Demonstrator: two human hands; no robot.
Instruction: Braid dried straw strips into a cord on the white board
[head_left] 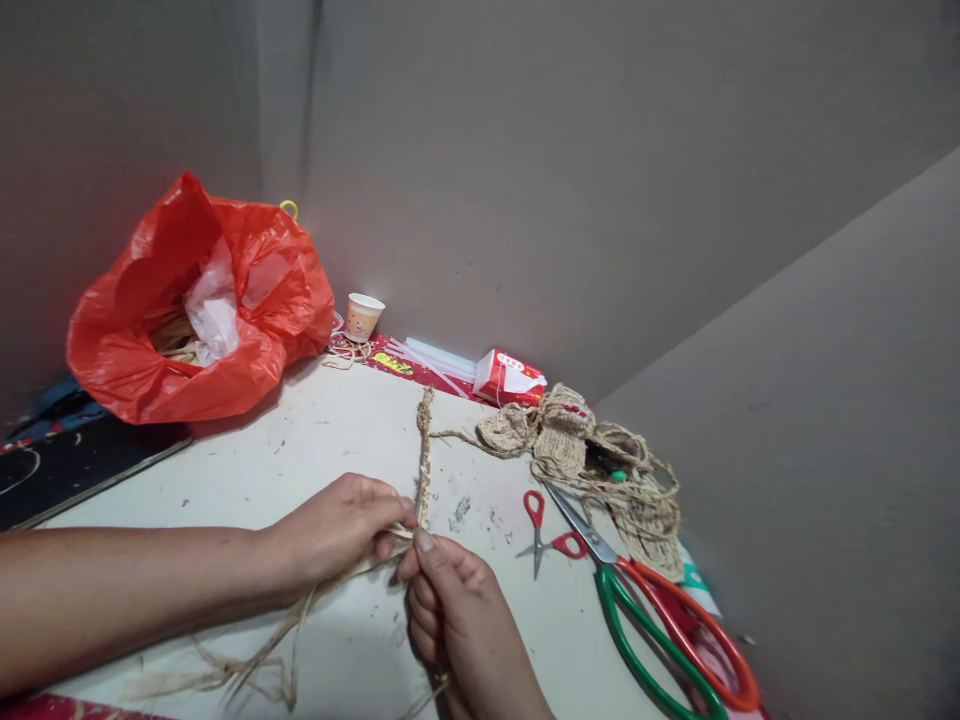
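On the white table [315, 440], a straw braid [424, 450] was pinched by the left hand [337, 530] and right hand [450, 600], both closed; its loose strands [300, 608] were probably best kept taut.

Tan braided straw cord [424, 450], straight, near end frayed

both hands, left hand [337, 530] and right hand [450, 600], pinch a braided straw cord [424, 450] on the white table [315, 440]. loose strands [247, 660] trail below. large scissors [660, 620] lie right.
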